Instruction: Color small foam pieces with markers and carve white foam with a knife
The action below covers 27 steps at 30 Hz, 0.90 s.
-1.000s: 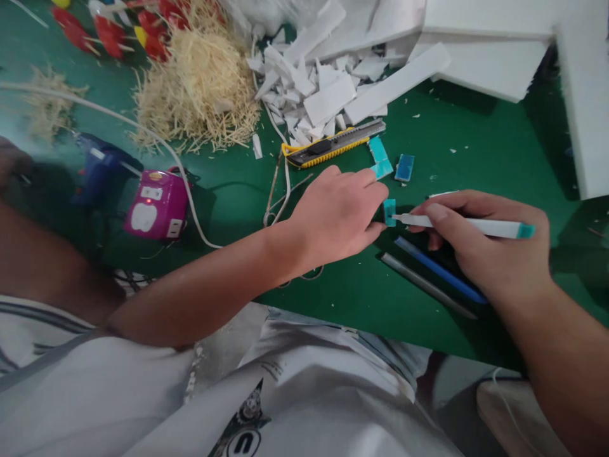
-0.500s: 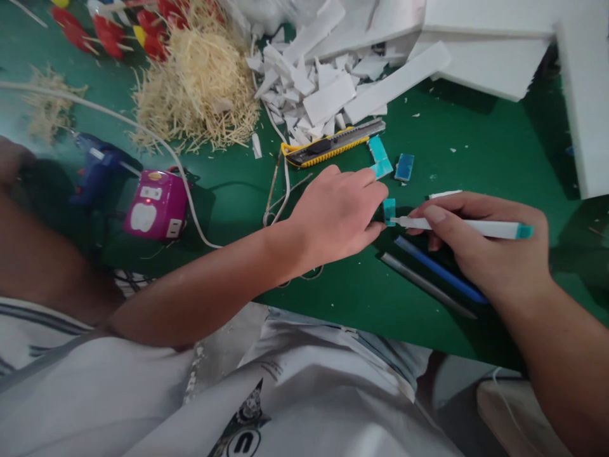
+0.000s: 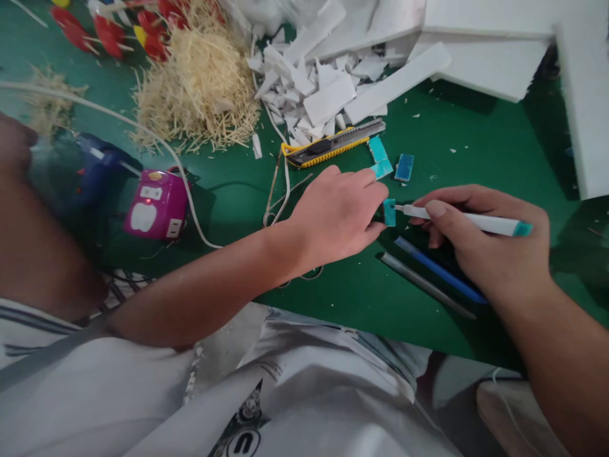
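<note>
My right hand (image 3: 490, 235) is closed around a white marker (image 3: 495, 224) with a teal end. Its tip touches, or nearly touches, a small teal piece (image 3: 389, 213). That piece is pinched by my left hand (image 3: 340, 212), whose fingertips are partly hidden behind the hand. Just beyond my left fingers lie more teal pieces (image 3: 379, 155) and a dark blue rectangular piece (image 3: 404, 167). Below the marker, a blue pen-like stick (image 3: 440, 270) and a grey one (image 3: 425, 284) rest side by side on the green table (image 3: 352, 304).
A yellow box cutter (image 3: 333, 144) lies before a heap of white foam scraps (image 3: 328, 95). Scissors (image 3: 272, 209) are partly under my left arm. To the left are a magenta power socket (image 3: 158, 204), a blue glue gun (image 3: 102, 162), straw (image 3: 200, 76) and another person's arm (image 3: 38, 241).
The marker tip has shifted slightly up along the teal piece, which now shows more even colour. My left hand stays put. The other person's arm at left has moved a little.
</note>
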Available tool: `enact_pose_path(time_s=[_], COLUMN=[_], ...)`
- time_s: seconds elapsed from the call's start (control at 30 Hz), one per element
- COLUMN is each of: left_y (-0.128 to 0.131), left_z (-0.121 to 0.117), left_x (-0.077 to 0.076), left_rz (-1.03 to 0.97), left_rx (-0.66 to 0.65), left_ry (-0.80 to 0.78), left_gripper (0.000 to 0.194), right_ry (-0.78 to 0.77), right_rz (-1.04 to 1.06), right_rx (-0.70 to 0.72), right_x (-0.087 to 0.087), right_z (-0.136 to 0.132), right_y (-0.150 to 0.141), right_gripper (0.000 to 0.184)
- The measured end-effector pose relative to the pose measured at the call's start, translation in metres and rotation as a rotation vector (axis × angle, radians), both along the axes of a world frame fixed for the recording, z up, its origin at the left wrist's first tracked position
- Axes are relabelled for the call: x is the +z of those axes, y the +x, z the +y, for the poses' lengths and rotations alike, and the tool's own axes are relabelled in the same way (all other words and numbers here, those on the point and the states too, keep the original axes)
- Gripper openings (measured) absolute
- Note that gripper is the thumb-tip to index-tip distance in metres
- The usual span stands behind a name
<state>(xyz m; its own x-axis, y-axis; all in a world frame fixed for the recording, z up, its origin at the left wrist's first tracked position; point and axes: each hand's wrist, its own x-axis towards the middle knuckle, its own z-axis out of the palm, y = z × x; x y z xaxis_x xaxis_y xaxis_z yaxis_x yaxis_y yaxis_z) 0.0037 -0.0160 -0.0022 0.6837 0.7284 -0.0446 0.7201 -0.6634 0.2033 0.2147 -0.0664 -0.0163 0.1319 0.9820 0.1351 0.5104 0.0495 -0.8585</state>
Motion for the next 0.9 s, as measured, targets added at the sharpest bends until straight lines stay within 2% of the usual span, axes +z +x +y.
enact_pose_path(time_s=[0.1,0.23,0.33,0.53,0.7,0.8,0.9], left_y=[0.0,-0.001,-0.002,-0.001,-0.001,-0.001,-0.002], left_z=[0.0,0.0,-0.001,-0.002,-0.002,-0.002,-0.001], left_x=[0.001,-0.001,-0.002,0.001,0.002,0.004,0.006], left_rz=[0.014,-0.011,0.004,0.021,0.004,-0.001,-0.015], left_rx=[0.003,-0.009,-0.01,0.001,-0.005,0.008,0.031], left_ry=[-0.006,0.018,0.016,0.017,0.017,0.012,0.011], left_gripper=[0.027,0.026,0.027,0.027,0.026,0.026,0.026], right_ry=[-0.062,-0.061,-0.082,-0.085,0.136,0.302,0.332], right_rz=[0.002,-0.02,-0.037,-0.011,0.111,0.127,0.043], right_rx=[0.019,0.015,0.033,-0.12,-0.186,-0.239,-0.259], right_x=[0.005,0.009,0.011,0.018,0.015,0.012,0.011], right_z=[0.001,0.001,-0.001,-0.003,0.002,0.002,0.002], right_y=[0.0,0.0,-0.001,-0.008,-0.007,-0.007,-0.004], right_gripper=[0.012,0.013,0.019,0.025,0.016,0.026,0.019])
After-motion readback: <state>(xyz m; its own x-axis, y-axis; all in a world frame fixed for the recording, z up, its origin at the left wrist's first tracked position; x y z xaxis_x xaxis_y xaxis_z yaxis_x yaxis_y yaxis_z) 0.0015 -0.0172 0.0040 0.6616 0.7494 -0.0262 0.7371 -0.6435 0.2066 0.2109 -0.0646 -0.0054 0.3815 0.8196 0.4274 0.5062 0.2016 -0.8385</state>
